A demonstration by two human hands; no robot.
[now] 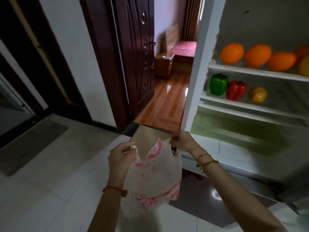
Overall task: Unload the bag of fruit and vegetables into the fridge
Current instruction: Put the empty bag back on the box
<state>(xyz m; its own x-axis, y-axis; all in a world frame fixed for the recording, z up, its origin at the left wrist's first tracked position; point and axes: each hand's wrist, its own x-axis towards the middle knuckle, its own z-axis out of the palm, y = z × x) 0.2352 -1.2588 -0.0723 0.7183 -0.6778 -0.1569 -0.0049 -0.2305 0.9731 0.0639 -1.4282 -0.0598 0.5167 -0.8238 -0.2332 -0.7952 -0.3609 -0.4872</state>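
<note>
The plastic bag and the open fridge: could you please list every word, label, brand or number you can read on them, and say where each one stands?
Plastic bag, held by the left hand and right hand: red printed marks, too crumpled and blurred to read.
Fridge: no label or number visible.
Oranges and peppers on its shelves: no stickers visible.

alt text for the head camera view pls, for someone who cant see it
A person's left hand and right hand each pinch a handle of a thin white and red plastic bag, holding it open before an open fridge. Oranges line its upper shelf; a green pepper, red pepper and yellow pepper sit below.
</note>
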